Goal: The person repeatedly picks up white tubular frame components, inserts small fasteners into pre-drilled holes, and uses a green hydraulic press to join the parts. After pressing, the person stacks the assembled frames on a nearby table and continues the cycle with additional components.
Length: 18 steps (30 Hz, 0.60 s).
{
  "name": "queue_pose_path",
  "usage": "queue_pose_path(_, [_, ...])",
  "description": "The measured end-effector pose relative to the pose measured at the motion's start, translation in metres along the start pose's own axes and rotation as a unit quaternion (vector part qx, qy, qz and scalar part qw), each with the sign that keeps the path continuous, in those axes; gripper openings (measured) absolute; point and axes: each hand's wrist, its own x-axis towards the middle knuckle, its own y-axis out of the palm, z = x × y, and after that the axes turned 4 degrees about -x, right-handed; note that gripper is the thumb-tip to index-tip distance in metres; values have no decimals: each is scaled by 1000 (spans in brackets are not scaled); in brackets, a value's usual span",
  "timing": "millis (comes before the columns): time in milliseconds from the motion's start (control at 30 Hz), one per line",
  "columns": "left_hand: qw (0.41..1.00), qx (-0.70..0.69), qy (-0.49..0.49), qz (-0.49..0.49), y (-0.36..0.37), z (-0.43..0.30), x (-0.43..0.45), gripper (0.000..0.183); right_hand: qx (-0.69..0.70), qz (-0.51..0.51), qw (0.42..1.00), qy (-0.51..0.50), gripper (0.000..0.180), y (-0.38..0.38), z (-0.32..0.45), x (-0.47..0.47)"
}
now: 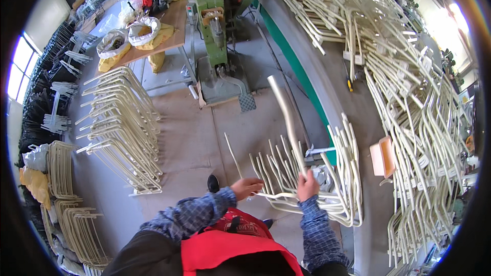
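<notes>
My right hand (307,186) is closed around the lower end of a bent cream metal tube (287,117), which rises away from me. My left hand (246,188) is at the near left end of a stack of bent cream tube frames (276,199), its fingers bent; whether it grips a tube cannot be told. The stacked frames lie before me and to the right, their ends pointing up, beside the long bench. A thin upright tube end (233,155) stands just beyond my left hand.
A green press (215,42) with a foot pedal (247,102) stands ahead. To the left are nested tube frames (119,130) and a wooden table (176,38) with sacks. The right-hand bench (341,103) bears heaped bent tubes (414,122), a screwdriver (350,85) and a plastic bin (383,157).
</notes>
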Motion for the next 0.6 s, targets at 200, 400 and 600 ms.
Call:
queue_pose_path(200, [992,-78,-29,-93,-185,-43,-49,32,20,-100,995,2,24,-53,82,128])
queue_pose_path(400, [982,-60,-121,-134,-246,-78,-50,31,9,-113,993,35,32,-24,89,251])
queue_pose_path(600, [959,-99,-143,-225,-265,-137,12,31,-9,-102,993,56,38,93,15,403])
